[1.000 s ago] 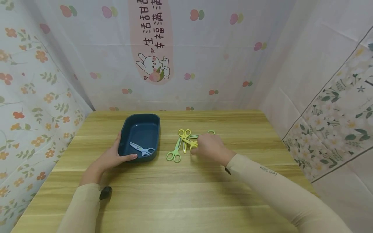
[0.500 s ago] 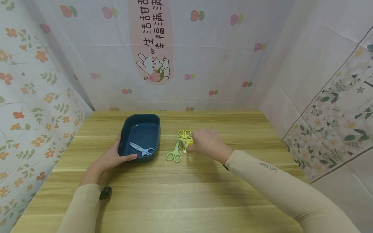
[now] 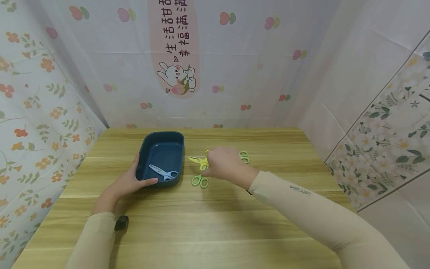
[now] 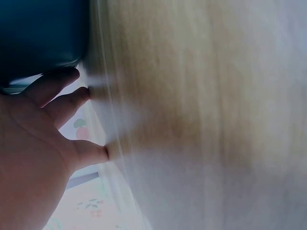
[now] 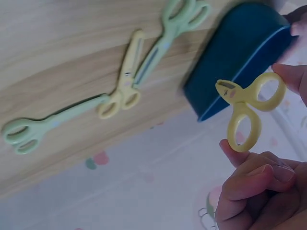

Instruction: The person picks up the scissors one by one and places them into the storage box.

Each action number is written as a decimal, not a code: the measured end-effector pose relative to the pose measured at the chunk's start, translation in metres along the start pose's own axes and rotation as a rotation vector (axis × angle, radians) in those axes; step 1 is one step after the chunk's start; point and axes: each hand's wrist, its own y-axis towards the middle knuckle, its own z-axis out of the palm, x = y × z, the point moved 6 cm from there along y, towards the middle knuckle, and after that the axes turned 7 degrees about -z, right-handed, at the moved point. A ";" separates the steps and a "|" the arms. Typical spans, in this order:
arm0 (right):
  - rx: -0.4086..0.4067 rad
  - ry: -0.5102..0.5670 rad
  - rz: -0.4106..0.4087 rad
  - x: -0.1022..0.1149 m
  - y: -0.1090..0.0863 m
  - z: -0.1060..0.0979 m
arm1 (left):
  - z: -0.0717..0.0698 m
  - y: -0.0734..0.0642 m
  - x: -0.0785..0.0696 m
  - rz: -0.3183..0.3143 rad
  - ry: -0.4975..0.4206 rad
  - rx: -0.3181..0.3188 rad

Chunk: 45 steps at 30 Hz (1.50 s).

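In the head view my left hand (image 3: 125, 182) rests at the near left corner of a dark blue box (image 3: 164, 151), its thumb along the near rim. In the left wrist view its fingers look straight and spread against the box's outside. Light blue scissors (image 3: 165, 174) lie in the box. My right hand (image 3: 223, 163) pinches yellow scissors (image 5: 233, 94) by their handle rings above the table, blades pointing left towards the box. Below lie another yellow pair of scissors (image 5: 125, 84) and two green pairs, one nearer the box (image 5: 168, 37) and one farther away (image 5: 45, 125).
The wooden table (image 3: 215, 228) carries the box at its left and the loose scissors around its middle. A white printed curtain (image 3: 235, 67) rises behind the table, and floral sheets (image 3: 47, 123) stand at both sides.
My right hand has lifted the yellow scissors off the pile and carried them leftwards. The far green pair's rings show again at right. My left hand and the box have stayed put.
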 end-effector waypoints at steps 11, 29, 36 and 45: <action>-0.029 -0.014 -0.067 0.026 0.016 -0.015 | 0.001 0.002 0.002 -0.007 -0.021 0.004; 0.052 -0.012 -0.056 0.058 0.058 -0.019 | 0.001 0.003 0.005 -0.025 -0.027 0.013; 0.059 -0.005 -0.064 0.063 0.073 -0.017 | 0.000 0.003 0.006 -0.027 -0.015 0.008; 0.143 -0.060 -0.060 0.065 0.081 -0.005 | 0.000 0.002 0.002 -0.015 0.001 0.001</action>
